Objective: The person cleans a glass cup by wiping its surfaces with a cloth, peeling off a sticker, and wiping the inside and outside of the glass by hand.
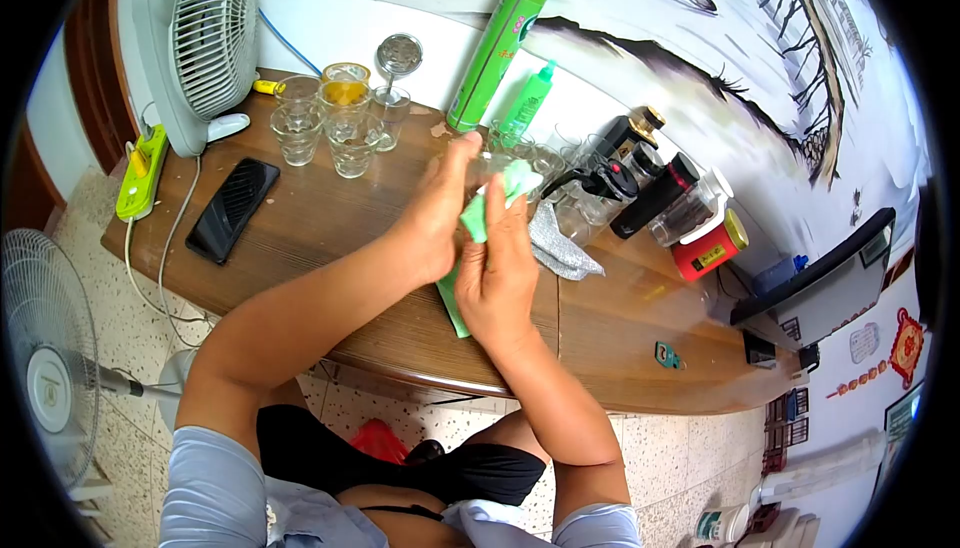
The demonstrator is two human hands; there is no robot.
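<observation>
My left hand (440, 206) is closed around what looks like a clear drinking glass (484, 166), its fingers mostly hidden behind. Pinched in my right hand (497, 283) is a pale green cloth (515, 180), pressed against the glass. Below my hands, a green strip (453, 306) lies on the table, partly covered by my wrist. Just right of my fingers is a grey cloth (563, 248). Several upturned or standing clear glasses (352, 148) are grouped to the left, one with a yellow-brown rim or content behind them.
A phone (233, 210), a fan (205, 48) and a green power strip (142, 176) occupy the left side. Behind my hands stand a tall green can (500, 48) and a green bottle (528, 103). A glass pot (585, 210), dark flask (655, 196) and red tin (710, 246) are at right.
</observation>
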